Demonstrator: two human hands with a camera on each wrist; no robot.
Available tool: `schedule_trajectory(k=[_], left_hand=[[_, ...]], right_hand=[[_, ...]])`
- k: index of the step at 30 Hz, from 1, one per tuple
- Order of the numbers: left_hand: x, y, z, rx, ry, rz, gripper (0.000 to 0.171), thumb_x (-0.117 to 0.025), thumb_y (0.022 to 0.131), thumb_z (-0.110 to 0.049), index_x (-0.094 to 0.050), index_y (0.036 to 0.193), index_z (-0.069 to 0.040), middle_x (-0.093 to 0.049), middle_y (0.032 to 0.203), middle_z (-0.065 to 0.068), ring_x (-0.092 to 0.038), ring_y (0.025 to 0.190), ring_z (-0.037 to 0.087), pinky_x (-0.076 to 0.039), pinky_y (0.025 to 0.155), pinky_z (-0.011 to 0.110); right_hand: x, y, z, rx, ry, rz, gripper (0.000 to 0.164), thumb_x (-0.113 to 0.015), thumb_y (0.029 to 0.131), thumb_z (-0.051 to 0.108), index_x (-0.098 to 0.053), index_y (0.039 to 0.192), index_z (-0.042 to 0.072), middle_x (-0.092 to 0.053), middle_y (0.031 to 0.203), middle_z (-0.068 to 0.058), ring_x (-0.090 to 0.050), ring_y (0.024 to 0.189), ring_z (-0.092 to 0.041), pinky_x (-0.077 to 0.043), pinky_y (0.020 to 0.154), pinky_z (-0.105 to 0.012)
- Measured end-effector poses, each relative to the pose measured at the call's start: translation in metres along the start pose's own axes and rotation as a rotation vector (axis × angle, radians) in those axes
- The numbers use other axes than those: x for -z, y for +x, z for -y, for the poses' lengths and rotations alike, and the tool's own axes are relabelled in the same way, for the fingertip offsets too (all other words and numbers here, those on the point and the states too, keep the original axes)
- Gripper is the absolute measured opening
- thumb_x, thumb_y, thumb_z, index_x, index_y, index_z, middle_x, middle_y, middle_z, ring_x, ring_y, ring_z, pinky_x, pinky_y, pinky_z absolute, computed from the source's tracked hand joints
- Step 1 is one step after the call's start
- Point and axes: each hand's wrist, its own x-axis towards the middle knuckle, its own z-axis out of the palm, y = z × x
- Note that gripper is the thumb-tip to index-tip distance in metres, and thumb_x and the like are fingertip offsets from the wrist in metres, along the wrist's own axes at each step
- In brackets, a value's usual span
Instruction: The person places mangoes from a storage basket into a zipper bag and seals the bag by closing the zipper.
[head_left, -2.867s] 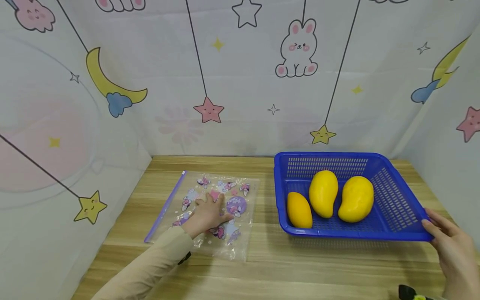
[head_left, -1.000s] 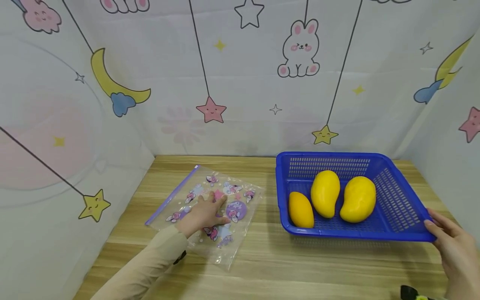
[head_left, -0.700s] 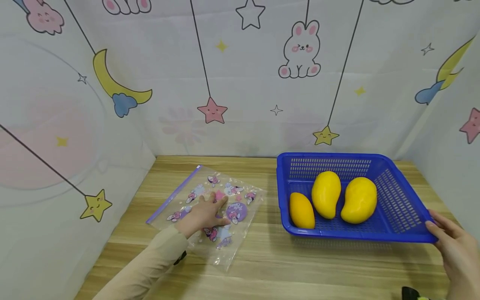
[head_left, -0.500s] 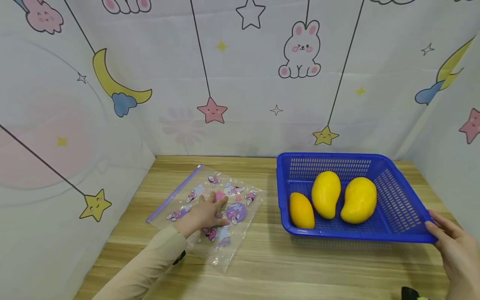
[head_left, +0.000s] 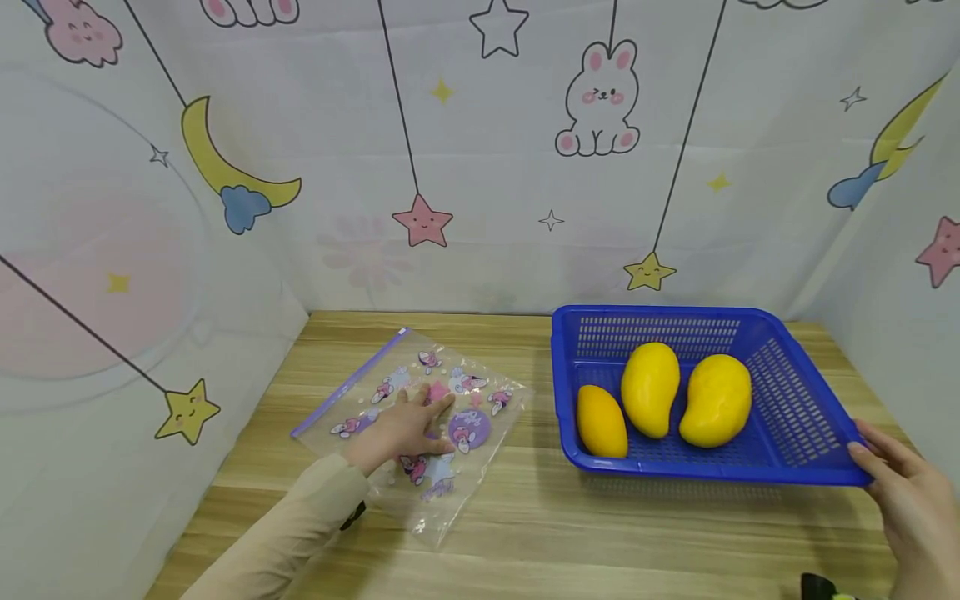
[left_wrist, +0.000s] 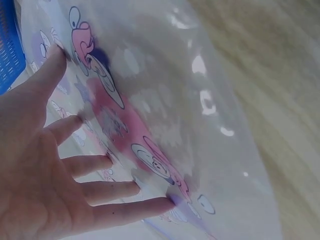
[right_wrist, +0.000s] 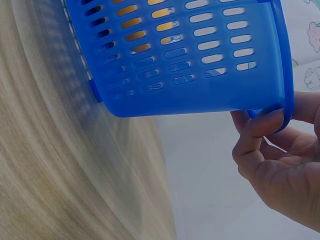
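A clear zip bag point(head_left: 480, 467) with pink and purple cartoon prints lies flat and slanted on the table, its purple zip strip point(head_left: 348, 383) toward the left. My left hand point(head_left: 401, 429) rests on it with fingers spread; the left wrist view shows the fingertips touching the film point(left_wrist: 160, 115). At the right, a blue plastic basket point(head_left: 720, 473) holds three yellow mangoes, the middle mango point(head_left: 650, 390), the right mango point(head_left: 716, 400) and the left mango point(head_left: 602, 421). My right hand point(head_left: 911, 492) pinches the basket's near right corner rim, thumb and fingers around it point(right_wrist: 282, 120).
The wooden table point(head_left: 540, 542) ends at a white cloth backdrop point(head_left: 480, 167) printed with stars, moons and a rabbit, which also runs along both sides. A strip of table lies between bag and basket.
The bag has turned clockwise under my left hand, its near corner swinging leftward and toward me. The basket, mangoes and right hand stay as they were.
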Motion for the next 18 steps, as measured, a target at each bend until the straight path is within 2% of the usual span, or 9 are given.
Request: schedule_trajectory(k=[2,11,15,18], left_hand=[[-0.0001,0.0004,0.0009,-0.005,0.003,0.0,0.087,-0.07,0.078,-0.056,-0.029,0.151,-0.03,-0.015,0.158,0.025,-0.018,0.137,0.061,-0.042,0.091,0.073],[0.0019,-0.0001,0.0037,-0.044,-0.006,0.0,0.087,-0.073,0.077,-0.052,-0.032,0.15,-0.028,-0.017,0.158,0.025,-0.018,0.137,0.061,-0.037,0.095,0.075],[0.0023,-0.0005,0.0061,-0.064,0.006,0.003,0.086,-0.073,0.077,-0.052,-0.033,0.15,-0.027,-0.017,0.158,0.025,-0.018,0.137,0.061,-0.036,0.095,0.076],[0.0029,-0.0006,0.0072,-0.072,0.01,0.007,0.086,-0.073,0.077,-0.051,-0.033,0.15,-0.028,-0.017,0.158,0.024,-0.018,0.137,0.061,-0.036,0.094,0.076]], right_hand=[[0.0,-0.0001,0.0001,-0.001,0.006,-0.001,0.058,-0.067,0.089,0.023,-0.045,0.143,0.021,-0.056,0.09,0.023,-0.058,0.073,0.009,-0.05,0.059,-0.009],[-0.0006,0.0003,0.001,-0.012,-0.029,-0.007,0.068,-0.066,0.089,0.026,-0.035,0.147,0.011,-0.054,0.09,0.023,-0.058,0.071,0.009,-0.05,0.058,-0.009],[-0.0001,0.0005,-0.0001,-0.001,-0.025,-0.002,0.066,-0.066,0.089,0.026,-0.037,0.147,0.013,-0.054,0.091,0.023,-0.058,0.072,0.009,-0.05,0.058,-0.009],[0.0006,0.0003,-0.0013,0.012,-0.009,0.008,0.06,-0.067,0.088,0.025,-0.043,0.144,0.019,-0.055,0.091,0.022,-0.058,0.073,0.009,-0.05,0.059,-0.009]])
